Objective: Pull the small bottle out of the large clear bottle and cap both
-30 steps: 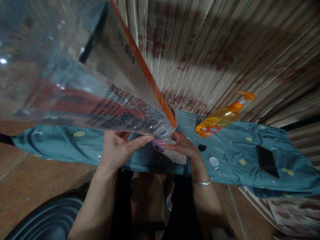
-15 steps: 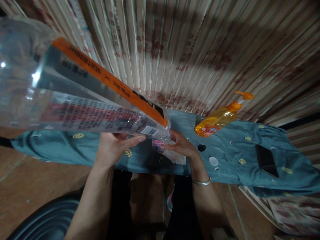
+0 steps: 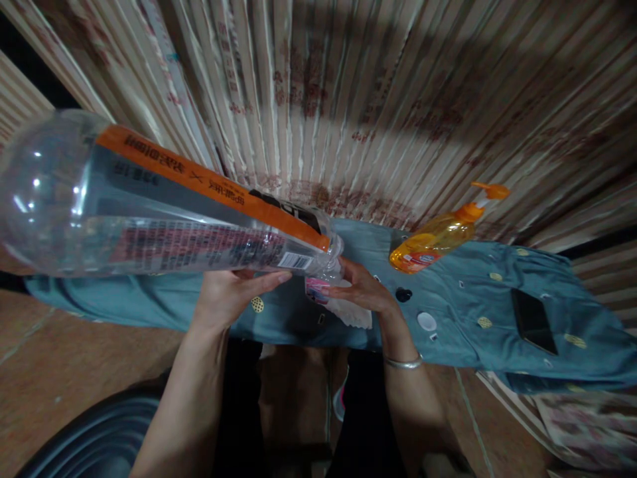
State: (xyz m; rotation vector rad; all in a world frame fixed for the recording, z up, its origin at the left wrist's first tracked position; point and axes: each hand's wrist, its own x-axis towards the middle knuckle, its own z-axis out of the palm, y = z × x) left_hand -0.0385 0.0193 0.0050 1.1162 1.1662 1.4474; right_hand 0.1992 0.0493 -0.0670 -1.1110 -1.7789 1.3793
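I count one clear plastic bottle (image 3: 164, 212) in hand, lying nearly level, its wide base far out to the left and its neck pointing right toward the middle of the scene. It carries one label with an orange strip along the top. My left hand (image 3: 231, 295) sits under the bottle near the neck end, palm up, fingers (image 3: 271, 279) stretched flat along its underside rather than curled round it, so it props more than it clasps. My right hand (image 3: 361, 289) meets the neck from the right, fingers bent in toward the mouth; whether they pinch the neck or a small pink thing (image 3: 317, 290) just beneath it I cannot tell. One white cloth-like piece (image 3: 353, 313) lies under that hand. One silver bangle (image 3: 403, 362) rings the right wrist.

All this hovers over one blue cloth (image 3: 472, 299) spread across the floor. To the right on it stands one orange pump bottle (image 3: 438, 236), tilted. Near it lie one small black cap (image 3: 403, 293) and one white round disc (image 3: 426, 320), apart from each other. Farther right is one dark phone (image 3: 533, 322), flat. Several yellowish round marks (image 3: 483, 322) dot the cloth. One dark ribbed basin (image 3: 94, 438) sits near left.
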